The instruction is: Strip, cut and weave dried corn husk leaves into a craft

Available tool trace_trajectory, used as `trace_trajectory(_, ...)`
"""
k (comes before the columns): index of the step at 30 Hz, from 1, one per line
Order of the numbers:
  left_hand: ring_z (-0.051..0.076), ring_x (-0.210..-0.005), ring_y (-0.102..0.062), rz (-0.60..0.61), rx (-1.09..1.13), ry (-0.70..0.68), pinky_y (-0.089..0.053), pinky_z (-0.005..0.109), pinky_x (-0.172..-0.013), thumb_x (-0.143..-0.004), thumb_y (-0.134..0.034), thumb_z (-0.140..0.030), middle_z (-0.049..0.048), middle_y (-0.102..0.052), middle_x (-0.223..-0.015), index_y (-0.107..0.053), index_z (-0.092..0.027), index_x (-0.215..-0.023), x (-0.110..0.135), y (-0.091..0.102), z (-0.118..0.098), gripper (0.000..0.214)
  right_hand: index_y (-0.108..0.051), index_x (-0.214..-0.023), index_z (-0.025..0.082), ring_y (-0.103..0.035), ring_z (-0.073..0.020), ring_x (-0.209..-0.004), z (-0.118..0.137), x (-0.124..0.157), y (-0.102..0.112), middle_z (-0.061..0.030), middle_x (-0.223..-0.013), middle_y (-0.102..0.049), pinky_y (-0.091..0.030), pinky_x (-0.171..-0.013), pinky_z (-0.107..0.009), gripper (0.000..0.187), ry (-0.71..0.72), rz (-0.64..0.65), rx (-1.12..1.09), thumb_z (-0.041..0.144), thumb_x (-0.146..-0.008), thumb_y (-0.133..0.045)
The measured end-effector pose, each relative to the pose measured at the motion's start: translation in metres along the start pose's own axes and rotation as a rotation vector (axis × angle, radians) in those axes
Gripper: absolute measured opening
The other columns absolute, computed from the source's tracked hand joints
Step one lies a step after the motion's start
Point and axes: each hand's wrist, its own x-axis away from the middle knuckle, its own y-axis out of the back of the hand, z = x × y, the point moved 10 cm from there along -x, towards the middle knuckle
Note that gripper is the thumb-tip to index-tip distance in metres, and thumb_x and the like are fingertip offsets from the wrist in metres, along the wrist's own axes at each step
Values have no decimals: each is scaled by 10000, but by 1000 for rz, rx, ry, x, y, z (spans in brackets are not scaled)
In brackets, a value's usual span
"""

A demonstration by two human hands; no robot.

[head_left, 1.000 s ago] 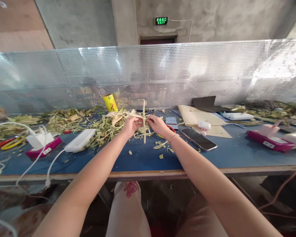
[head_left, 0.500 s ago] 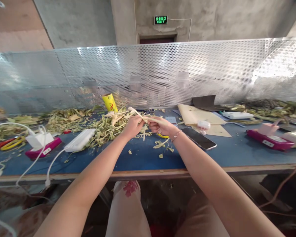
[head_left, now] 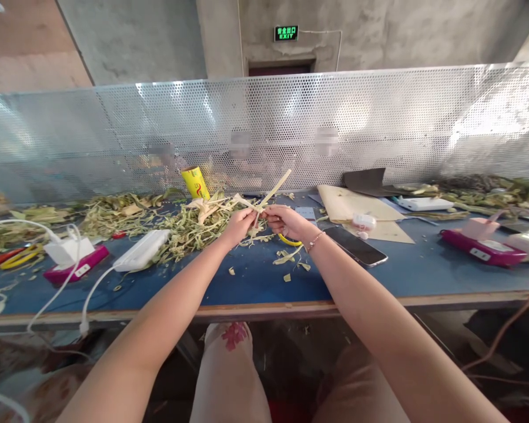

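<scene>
Above the middle of the table, both hands meet at a small crossing of pale dried plant strips (head_left: 275, 189). My left hand (head_left: 240, 225) pinches the crossing from the left. From the other side, my right hand (head_left: 286, 222), with a bracelet at the wrist, holds it between thumb and fingers. One stiff strip sticks up to the right, and a shorter end shows at the left. The fingers hide how the strips are joined. Beside my left hand lies a heap of dried greenish strips (head_left: 189, 226). Yellow scissor handles (head_left: 290, 240) partly show under my right hand.
A yellow tube (head_left: 195, 183) stands behind the heap. A white power bank (head_left: 143, 249) with a cable lies left; a dark phone (head_left: 356, 247), white earphone case (head_left: 364, 222) and brown paper (head_left: 352, 205) lie right. A perforated metal screen (head_left: 282, 129) crosses the back.
The long strip that pointed up to the left now sticks up to the right of the crossing. Both hands stay nearly in place, still gripping.
</scene>
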Motion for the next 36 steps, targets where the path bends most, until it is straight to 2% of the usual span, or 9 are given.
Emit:
trace_trajectory(5,93,-500,-438,33,117,-17,-328,218,-515,-747,-518,-335,3,-530,-547,-579,-150,-632,-4,-5,6,226,-451,-682,169,-143,-27,-373,5,-1,5,95,-492,-220,-79,-364,-176,112,60,-67,121,217,-773,-496)
trace_trajectory(13,59,-456,-350,-12,196,80,-253,202,-454,-736,-531,-330,-19,-495,-576,-553,-149,-697,-6,-5,22,187,-525,-722,182,-178,-53,-371,14,0,9,93,-447,-220,-153,-376,-196,169,167,-135,454,304,-804,-443)
trace_trajectory(17,67,-452,-353,-43,79,51,-256,209,-461,-746,-527,-338,-25,-470,-543,-529,-158,-660,-6,1,20,200,-582,-734,165,-360,-84,-501,34,3,18,39,-544,-413,-304,-489,-214,156,378,-298,815,285,-759,-487)
trace_trajectory(19,71,-453,-356,-74,25,1,-265,215,-473,-749,-525,-335,-30,-444,-516,-509,-162,-618,-7,6,16,218,-605,-861,163,-456,-117,-641,47,8,21,-4,-705,-516,-377,-588,-238,182,511,-398,883,247,-719,-526)
trace_trajectory(21,76,-459,-361,-98,-2,-39,-269,220,-484,-753,-523,-325,-32,-423,-502,-501,-165,-592,-8,10,14,229,-592,-1007,173,-499,-143,-758,54,12,21,-43,-857,-546,-417,-655,-261,307,598,-436,864,208,-710,-523)
trace_trajectory(26,75,-464,-360,-134,-15,-55,-274,224,-490,-765,-504,-303,-25,-449,-528,-532,-165,-607,-9,16,16,212,-634,-1031,201,-516,-169,-890,59,16,12,-80,-965,-554,-452,-723,-291,301,703,-404,824,204,-809,-429)
trace_trajectory(31,79,-472,-383,-168,42,-33,-283,216,-482,-739,-529,-301,-30,-443,-511,-548,-162,-616,-6,17,17,187,-679,-977,254,-520,-160,-894,58,22,-12,-66,-939,-531,-441,-813,-317,271,848,-301,970,197,-834,-456)
trace_trajectory(33,82,-482,-392,-182,66,-34,-295,215,-486,-725,-534,-291,-33,-434,-502,-557,-162,-620,-5,17,14,168,-690,-942,264,-522,-159,-898,56,22,-15,-60,-937,-529,-441,-818,-319,250,856,-281,991,199,-827,-479)
trace_trajectory(36,83,-500,-404,-199,49,-59,-321,216,-507,-717,-534,-282,-33,-445,-510,-568,-160,-620,-5,19,11,159,-683,-933,243,-538,-153,-856,56,18,-7,-59,-931,-538,-460,-768,-308,222,791,-332,930,208,-807,-503)
